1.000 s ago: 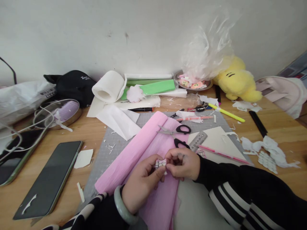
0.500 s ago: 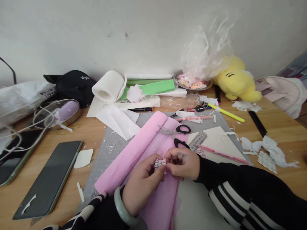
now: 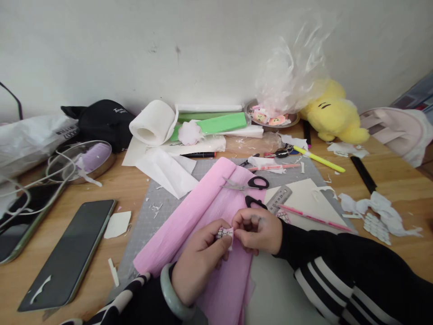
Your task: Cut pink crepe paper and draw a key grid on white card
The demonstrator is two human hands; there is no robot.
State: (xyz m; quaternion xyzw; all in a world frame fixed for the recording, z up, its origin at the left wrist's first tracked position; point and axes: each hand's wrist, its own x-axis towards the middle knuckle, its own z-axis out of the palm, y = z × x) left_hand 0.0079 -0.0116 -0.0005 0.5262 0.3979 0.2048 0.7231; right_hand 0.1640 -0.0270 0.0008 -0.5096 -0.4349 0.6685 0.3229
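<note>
Patterned scrap (image 3: 224,233) sits pinched in your left hand (image 3: 202,262), your right hand's (image 3: 259,231) closed fingertips meeting its edge, above pink crepe paper (image 3: 219,271) near the tabletop's (image 3: 135,185) front edge.

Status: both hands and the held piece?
Left hand: fingers shut on small white black-patterned piece. Right hand: fingers at its edge, grip unclear. Open black-handled metal scissors just beyond, on pink crepe paper.
</note>
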